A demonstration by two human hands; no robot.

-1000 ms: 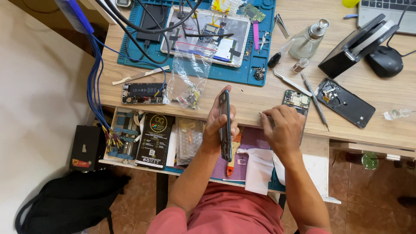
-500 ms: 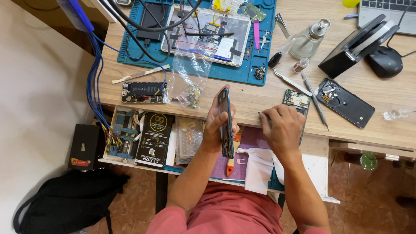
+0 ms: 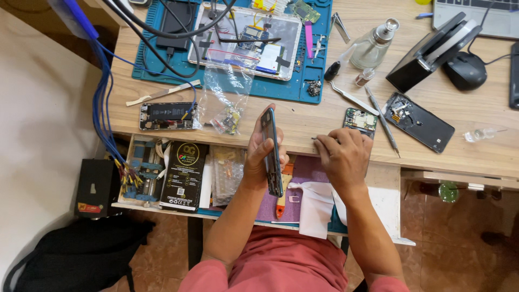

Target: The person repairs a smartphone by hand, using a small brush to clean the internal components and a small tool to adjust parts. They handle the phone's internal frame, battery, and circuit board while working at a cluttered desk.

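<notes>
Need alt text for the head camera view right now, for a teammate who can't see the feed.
Seen from above, a person's left hand holds a dark phone on edge over an open desk drawer, while the right hand pinches a small tool at the wooden desk edge. A blue work mat with an opened tablet, circuit boards and tweezers lie beyond.

Short-sleeved red shirt, bare forearms, left hand [image 3: 258, 157], right hand [image 3: 343, 158]

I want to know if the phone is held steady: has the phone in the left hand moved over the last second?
No. The phone sits on edge in the left hand, crossing the desk's front edge at the same spot.
</notes>
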